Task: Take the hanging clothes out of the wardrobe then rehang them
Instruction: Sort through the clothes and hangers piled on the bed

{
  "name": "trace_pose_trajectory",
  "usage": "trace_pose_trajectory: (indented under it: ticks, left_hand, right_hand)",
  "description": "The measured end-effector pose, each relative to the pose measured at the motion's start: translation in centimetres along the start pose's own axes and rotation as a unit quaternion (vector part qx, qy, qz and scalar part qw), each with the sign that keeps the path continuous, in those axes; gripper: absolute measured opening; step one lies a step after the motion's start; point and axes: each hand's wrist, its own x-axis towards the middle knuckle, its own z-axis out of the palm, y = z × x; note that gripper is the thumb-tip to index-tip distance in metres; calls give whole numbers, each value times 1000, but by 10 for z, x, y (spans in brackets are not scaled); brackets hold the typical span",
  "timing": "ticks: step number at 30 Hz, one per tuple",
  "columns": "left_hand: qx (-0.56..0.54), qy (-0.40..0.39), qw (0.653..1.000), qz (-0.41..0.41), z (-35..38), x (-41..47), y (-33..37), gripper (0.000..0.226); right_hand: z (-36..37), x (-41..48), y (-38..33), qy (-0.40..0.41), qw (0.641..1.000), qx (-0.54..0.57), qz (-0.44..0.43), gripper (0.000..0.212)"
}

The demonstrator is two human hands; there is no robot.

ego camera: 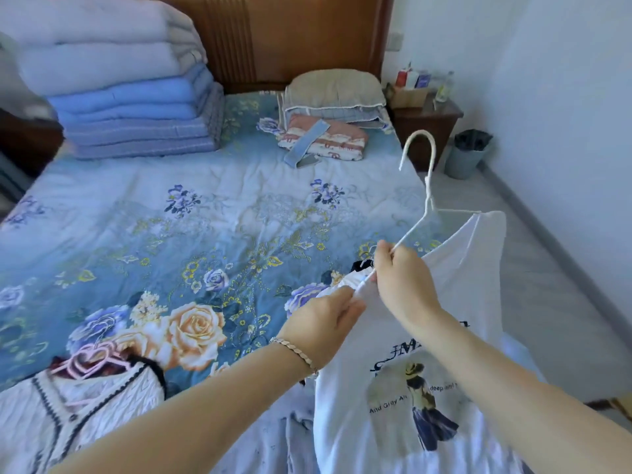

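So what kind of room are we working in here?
A bedroom, most likely: a bed with a floral blue cover, folded quilts stacked by the wooden headboard, and a nightstand beside it.

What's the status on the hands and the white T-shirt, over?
Right hand pinches white hanger by its bare arm; left hand pinches T-shirt fabric. One hanger shoulder inside T-shirt, other out. Knit cardigan on bed, well clear.

white T-shirt [393, 422] print, "And Gigy", "deep"; partly hidden heading "JM"
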Motion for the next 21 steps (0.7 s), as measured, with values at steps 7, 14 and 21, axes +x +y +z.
trace_pose_trajectory:
  ticks: [7,14,21]
  left_hand:
    - [-40,169,985,-7,-101,-100,68,41]
    - [57,331,941,-54,-158,-273,71,39]
    - [77,369,915,-145,-208,-435,1,44]
  right_hand:
    - [-49,-84,-133,55,986,21,-158,42]
    - [-41,-242,-225,3,937,19,-349,46]
    - [-3,-392,-281,-183,905,-83,-374,59]
